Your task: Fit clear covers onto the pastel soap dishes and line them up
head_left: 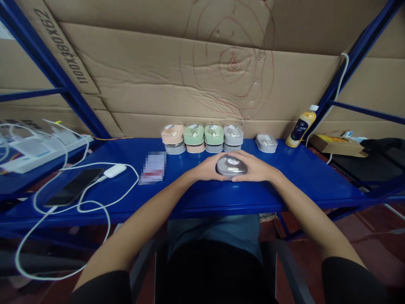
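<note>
A grey lidded box (231,166) rests on the blue shelf (196,196) in front of me. My left hand (207,169) wraps its left side and my right hand (256,168) wraps its right side, fingers curled round it. Behind it runs a row of stacked boxes in clear wrap: an orange one (172,134), two green ones (193,134) (214,134) and a grey one (233,134), each on top of another box. One more grey box (266,143) lies alone to the right.
A yellow drink bottle (301,126) leans at the back right beside a flat cardboard box (337,144). On the left lie a dark phone (74,187), a white charger (114,170) with looping white cable, and a small packet (153,167). Cardboard sheets form the back wall.
</note>
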A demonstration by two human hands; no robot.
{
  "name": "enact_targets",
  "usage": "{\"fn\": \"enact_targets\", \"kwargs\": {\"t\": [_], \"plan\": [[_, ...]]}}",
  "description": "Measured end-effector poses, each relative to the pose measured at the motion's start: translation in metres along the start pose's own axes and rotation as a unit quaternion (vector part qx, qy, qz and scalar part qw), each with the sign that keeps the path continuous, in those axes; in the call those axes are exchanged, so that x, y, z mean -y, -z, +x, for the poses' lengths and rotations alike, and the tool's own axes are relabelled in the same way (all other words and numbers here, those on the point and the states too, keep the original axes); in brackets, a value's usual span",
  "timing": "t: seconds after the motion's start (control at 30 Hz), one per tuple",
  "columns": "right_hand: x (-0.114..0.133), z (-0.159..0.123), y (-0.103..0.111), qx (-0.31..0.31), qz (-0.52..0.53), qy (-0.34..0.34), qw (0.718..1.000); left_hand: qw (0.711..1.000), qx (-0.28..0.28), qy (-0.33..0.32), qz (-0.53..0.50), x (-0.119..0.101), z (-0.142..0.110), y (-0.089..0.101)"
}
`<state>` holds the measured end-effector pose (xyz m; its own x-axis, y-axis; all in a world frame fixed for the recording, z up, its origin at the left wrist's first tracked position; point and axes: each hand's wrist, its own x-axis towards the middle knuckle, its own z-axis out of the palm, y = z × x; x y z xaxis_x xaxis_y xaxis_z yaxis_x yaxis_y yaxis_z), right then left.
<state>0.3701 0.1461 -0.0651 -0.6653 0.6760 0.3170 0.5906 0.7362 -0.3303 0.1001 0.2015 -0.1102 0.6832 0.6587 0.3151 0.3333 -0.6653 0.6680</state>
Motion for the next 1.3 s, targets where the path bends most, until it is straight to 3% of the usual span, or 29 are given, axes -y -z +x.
{"fn": "enact_targets", "kwargs": {"t": [0.13,0.23,0.43,0.6,0.77,1.0,1.17,1.3], "plan": [[-0.011,-0.013,0.022,0.010,0.015,-0.021,1.000,0.997,-0.058,0.021,0.041,0.010,0.000,0.007],[-0.019,-0.023,0.037,0.027,-0.017,-0.092,0.995,0.993,-0.100,0.042,0.053,0.010,0.001,0.003],[-0.030,-0.034,0.048,0.035,-0.097,-0.206,0.973,0.994,-0.060,0.031,0.088,-0.009,0.000,-0.003],[-0.040,-0.040,0.052,0.028,-0.188,-0.286,0.939,0.992,-0.048,0.040,0.109,-0.016,-0.002,0.002],[-0.059,-0.036,0.043,-0.011,-0.248,-0.328,0.912,0.991,-0.039,0.043,0.123,-0.016,-0.003,0.003],[-0.068,-0.008,0.015,-0.128,-0.282,-0.334,0.890,0.990,-0.027,0.044,0.128,-0.016,-0.004,0.003],[-0.064,0.010,0.009,-0.057,-0.277,-0.314,0.906,0.991,-0.022,0.043,0.128,-0.017,-0.004,0.003],[-0.052,0.013,0.004,-0.064,-0.257,-0.310,0.913,0.990,-0.020,0.038,0.131,-0.016,-0.004,0.003]]}}
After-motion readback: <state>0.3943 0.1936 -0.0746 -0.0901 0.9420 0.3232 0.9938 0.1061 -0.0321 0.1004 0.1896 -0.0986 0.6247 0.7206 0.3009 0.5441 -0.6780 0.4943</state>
